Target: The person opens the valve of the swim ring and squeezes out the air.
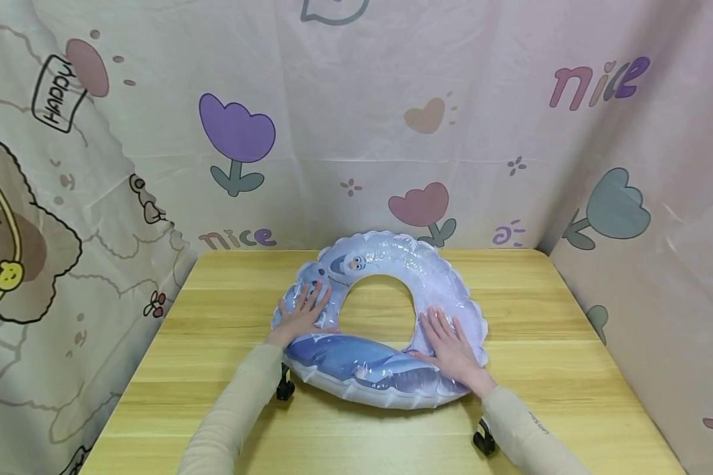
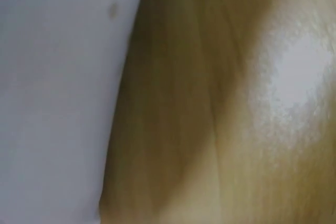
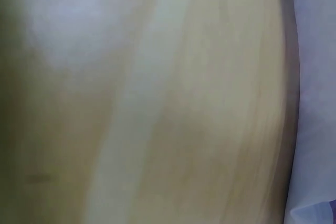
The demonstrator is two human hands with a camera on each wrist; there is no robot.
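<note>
An inflated swim ring (image 1: pixel 386 254) lies on the wooden table, pale lilac with a snowman print at the back and a blue printed front section. My left hand (image 1: pixel 302 318) rests on its left side, fingers straight and spread. On the right side of the ring my right hand (image 1: pixel 451 349) lies flat, fingers extended toward the back. The left wrist view shows a pale side of the swim ring (image 2: pixel 52 98) close up, and the right wrist view shows another stretch of the swim ring (image 3: pixel 320 93) along its right edge. Neither wrist view shows a hand.
The wooden table (image 1: pixel 541 369) extends around the ring. Behind it and along both sides hangs a printed cloth (image 1: pixel 333 132) with flowers and words. A small black wrist device (image 1: pixel 285 384) sits under the left wrist, and another black device (image 1: pixel 484 438) under the right.
</note>
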